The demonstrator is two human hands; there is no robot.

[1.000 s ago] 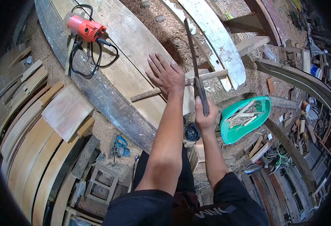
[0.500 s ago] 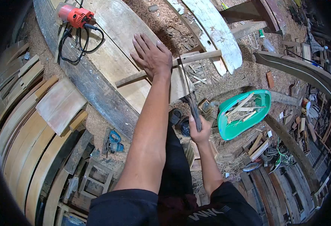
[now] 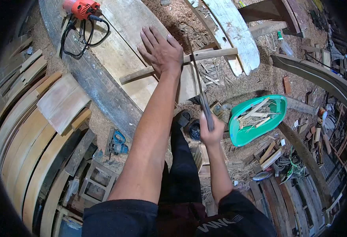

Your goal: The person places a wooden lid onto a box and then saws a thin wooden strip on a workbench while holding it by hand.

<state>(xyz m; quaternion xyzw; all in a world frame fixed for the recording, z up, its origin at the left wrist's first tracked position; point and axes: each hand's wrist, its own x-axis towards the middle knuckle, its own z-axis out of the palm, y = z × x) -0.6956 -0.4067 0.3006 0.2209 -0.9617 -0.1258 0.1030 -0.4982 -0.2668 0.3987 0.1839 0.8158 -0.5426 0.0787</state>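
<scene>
Grips a long blade [image 3: 196,71] in the closed right hand [image 3: 212,130], near the body, just left of a green basin [image 3: 240,140]. Crosses the blade over a wooden stick [image 3: 217,52] beside the left hand [image 3: 161,49]. Presses that hand flat, fingers spread, on the stick at the plank [image 3: 130,23] edge. Shows open sawdust floor [image 3: 260,75] to the right, 1 red router [image 3: 80,7] farthest.

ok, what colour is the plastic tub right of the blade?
Green tub, wood offcuts inside, beside the right hand gripping the blade. Head view.
</scene>
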